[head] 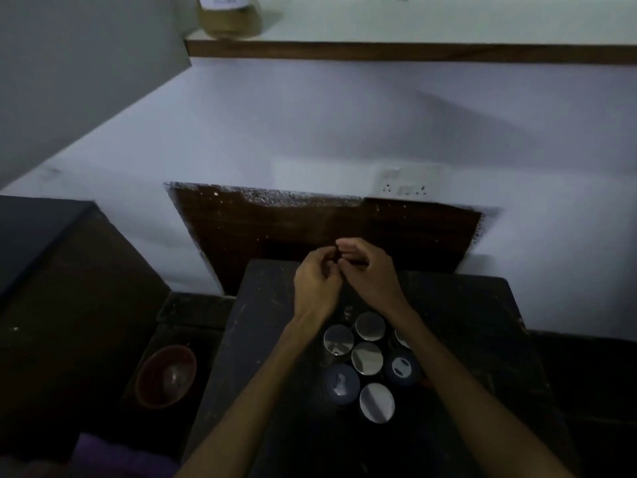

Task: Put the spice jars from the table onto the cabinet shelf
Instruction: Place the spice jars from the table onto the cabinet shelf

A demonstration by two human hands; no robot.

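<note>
Two bare forearms reach in from the bottom edge — no sleeves, watch or bracelet show on them. The left hand (315, 284) and right hand (370, 272) are ungloved — no rings can be made out in the dim light.

The white label on the shelf jar (229, 13) carries writing, seemingly too blurred to read.

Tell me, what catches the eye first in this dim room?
The cluster of spice jars with shiny round lids on the dark table, just below the two hands held together above its far end. Up at top left, one labelled jar of yellowish powder stands on the pale shelf.
</note>
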